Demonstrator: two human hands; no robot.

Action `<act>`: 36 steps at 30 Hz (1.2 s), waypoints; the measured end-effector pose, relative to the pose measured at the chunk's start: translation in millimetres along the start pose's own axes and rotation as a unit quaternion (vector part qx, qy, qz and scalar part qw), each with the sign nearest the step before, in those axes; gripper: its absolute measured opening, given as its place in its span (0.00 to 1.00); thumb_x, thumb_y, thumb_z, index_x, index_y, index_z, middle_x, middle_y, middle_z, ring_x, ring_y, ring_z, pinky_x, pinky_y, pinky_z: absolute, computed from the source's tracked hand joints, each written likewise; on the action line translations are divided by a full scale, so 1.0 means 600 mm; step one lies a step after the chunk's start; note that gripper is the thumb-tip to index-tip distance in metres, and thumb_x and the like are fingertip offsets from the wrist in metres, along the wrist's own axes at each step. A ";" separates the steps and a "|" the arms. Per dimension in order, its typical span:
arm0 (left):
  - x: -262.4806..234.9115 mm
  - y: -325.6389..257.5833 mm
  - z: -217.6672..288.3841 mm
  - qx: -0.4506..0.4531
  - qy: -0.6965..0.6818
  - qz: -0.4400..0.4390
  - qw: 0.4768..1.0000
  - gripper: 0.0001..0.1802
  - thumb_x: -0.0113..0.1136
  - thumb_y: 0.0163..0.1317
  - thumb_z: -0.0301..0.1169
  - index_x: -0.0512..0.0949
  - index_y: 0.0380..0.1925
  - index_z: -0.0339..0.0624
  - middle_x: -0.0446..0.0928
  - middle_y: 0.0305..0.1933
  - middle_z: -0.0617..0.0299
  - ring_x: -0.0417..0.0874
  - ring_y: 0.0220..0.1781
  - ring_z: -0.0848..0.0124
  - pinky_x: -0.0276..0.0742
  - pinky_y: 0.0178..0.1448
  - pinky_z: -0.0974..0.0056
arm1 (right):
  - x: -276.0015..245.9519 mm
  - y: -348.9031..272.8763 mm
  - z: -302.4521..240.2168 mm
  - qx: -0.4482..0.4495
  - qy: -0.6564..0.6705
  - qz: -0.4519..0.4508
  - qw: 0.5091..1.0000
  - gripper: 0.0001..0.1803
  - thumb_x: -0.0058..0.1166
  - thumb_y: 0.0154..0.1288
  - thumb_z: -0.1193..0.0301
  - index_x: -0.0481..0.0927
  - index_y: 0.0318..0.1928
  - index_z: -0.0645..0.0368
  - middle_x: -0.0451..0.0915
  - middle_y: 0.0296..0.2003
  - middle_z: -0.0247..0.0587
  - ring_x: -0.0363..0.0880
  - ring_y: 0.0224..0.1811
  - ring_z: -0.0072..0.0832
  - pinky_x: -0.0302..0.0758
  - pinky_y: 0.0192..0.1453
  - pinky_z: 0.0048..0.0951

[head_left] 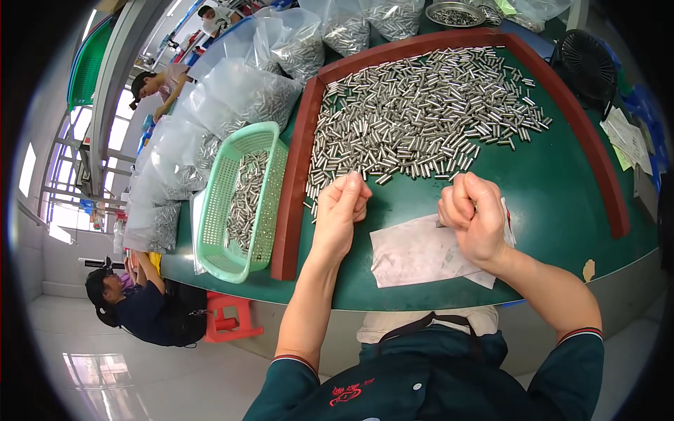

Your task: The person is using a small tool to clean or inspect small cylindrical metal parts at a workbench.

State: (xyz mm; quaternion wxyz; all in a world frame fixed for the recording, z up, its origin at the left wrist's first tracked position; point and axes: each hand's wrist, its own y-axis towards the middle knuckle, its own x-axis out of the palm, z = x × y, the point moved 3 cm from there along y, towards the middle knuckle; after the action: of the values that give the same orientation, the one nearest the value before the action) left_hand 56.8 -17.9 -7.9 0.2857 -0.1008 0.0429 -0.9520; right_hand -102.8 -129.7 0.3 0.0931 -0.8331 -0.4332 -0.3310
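Observation:
A broad heap of short shiny metal pins (414,112) covers the far part of the green tabletop (547,231). At the heap's near left edge is my left hand (338,214), its fingers curled and the thumb pressed against them. My right hand (474,214) is closed in a fist just short of the pins, over a stained pale cloth (411,252). Whatever either hand holds is hidden by the fingers. The cloth lies flat between my forearms, partly covered by my right hand.
Dark red wooden rails (291,203) border the pins on three sides. Left of them stands a light green basket (270,175) holding more pins. Clear bags of pins (263,98) line the table's left and far sides. A black fan (588,67) stands far right; co-workers sit at left.

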 end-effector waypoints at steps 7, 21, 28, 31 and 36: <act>0.041 0.013 0.009 0.219 0.524 0.108 0.816 0.07 0.63 0.45 0.28 0.78 0.24 0.38 0.62 0.09 0.61 0.63 0.11 0.70 0.60 0.18 0.66 | 0.000 0.001 0.001 0.010 -0.002 0.002 1.000 0.21 0.31 0.63 0.65 0.54 0.12 0.54 0.52 0.08 0.28 0.46 0.12 0.16 0.46 0.18 0.20; 0.076 -0.009 0.010 0.141 0.415 -0.075 0.896 0.05 0.60 0.48 0.24 0.78 0.26 0.35 0.69 0.14 0.67 0.64 0.15 0.82 0.60 0.20 0.74 | -0.002 0.004 -0.003 0.016 -0.001 0.017 1.000 0.20 0.31 0.62 0.67 0.53 0.12 0.55 0.53 0.09 0.28 0.47 0.12 0.16 0.47 0.17 0.20; 0.084 -0.034 0.011 0.162 0.393 -0.203 0.882 0.08 0.59 0.45 0.23 0.78 0.28 0.36 0.64 0.12 0.64 0.63 0.14 0.78 0.60 0.19 0.72 | -0.002 0.002 -0.002 0.010 0.003 0.023 1.000 0.20 0.32 0.63 0.66 0.54 0.13 0.55 0.52 0.09 0.27 0.48 0.13 0.15 0.46 0.17 0.20; 0.076 -0.036 0.002 0.082 0.427 -0.144 0.889 0.10 0.62 0.42 0.26 0.78 0.28 0.37 0.53 0.09 0.68 0.56 0.11 0.79 0.56 0.17 0.71 | -0.002 0.003 -0.003 0.008 0.008 0.021 1.000 0.21 0.30 0.64 0.64 0.53 0.13 0.53 0.52 0.08 0.27 0.45 0.12 0.16 0.45 0.17 0.21; 0.091 -0.038 -0.004 0.144 0.480 -0.139 0.854 0.06 0.61 0.43 0.26 0.77 0.23 0.38 0.58 0.08 0.64 0.60 0.10 0.74 0.58 0.17 0.68 | -0.001 0.002 -0.009 0.019 0.048 -0.006 0.999 0.22 0.27 0.65 0.60 0.52 0.13 0.51 0.51 0.07 0.27 0.42 0.10 0.18 0.46 0.17 0.22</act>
State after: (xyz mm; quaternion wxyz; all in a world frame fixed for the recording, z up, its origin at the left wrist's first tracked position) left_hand -0.9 -28.9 2.2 0.1055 0.4065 0.0225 -0.9073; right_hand -104.8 -133.0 4.1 0.1278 -0.8118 -0.4397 -0.3623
